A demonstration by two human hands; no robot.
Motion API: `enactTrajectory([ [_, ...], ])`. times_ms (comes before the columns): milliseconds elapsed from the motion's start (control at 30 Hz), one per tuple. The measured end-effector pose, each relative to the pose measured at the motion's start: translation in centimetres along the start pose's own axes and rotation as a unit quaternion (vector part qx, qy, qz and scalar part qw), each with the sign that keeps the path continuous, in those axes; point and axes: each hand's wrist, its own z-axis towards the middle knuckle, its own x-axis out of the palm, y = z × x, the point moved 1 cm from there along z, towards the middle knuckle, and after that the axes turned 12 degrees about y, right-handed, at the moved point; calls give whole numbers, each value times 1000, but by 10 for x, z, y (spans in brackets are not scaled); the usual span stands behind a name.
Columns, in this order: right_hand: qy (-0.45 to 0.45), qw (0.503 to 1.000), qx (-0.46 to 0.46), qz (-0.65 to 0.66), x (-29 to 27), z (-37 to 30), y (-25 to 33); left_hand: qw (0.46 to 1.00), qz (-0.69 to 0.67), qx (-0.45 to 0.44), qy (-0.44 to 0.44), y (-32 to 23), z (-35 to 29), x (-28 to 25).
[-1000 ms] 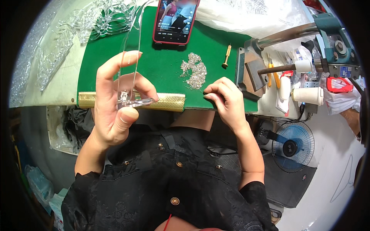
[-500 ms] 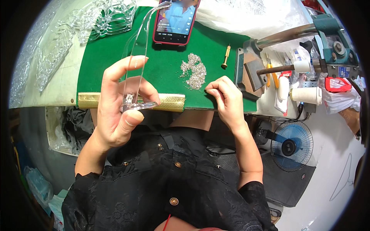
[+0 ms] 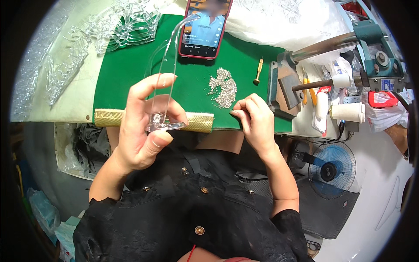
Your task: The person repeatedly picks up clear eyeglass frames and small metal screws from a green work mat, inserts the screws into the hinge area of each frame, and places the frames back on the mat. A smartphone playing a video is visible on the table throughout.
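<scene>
My left hand [image 3: 139, 139] is closed round a clear plastic eyeglass frame [image 3: 165, 126], raised above the front edge of the table. One long see-through temple points up and away, its curved tip overlapping the phone in view. A small metallic-looking hinge piece shows near the fingers. My right hand [image 3: 257, 124] rests at the front edge of the green mat [image 3: 192, 83], thumb and forefinger pinched together. Whatever sits in that pinch is too small or hidden to make out. Just beyond those fingertips lies a loose pile of tiny silvery metal parts [image 3: 226, 91].
A phone [image 3: 203, 32] with a red case stands at the back of the mat. A brass-handled screwdriver [image 3: 258, 72] lies right of the pile, beside a green bench press [image 3: 283, 87]. Several clear frames [image 3: 133, 32] lie back left. A gold perforated strip [image 3: 198, 122] lines the front edge.
The whole view has shifted slightly. My left hand, with the eyeglass frame, has moved a little to the right over the mat. My right hand's pinched fingertips have moved slightly left.
</scene>
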Motion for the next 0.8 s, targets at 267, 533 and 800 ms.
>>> enactTrajectory([
  [267, -23, 998, 33, -54, 11, -2, 6, 1000, 0, 6, 8, 2, -1, 3],
  [533, -11, 999, 10, 37, 0, -4, -2, 1000, 13, 8, 14, 2, -2, 2],
  [800, 0, 999, -5, 49, -7, -8, -11, 1000, 7, -1, 12, 3, 0, 2],
])
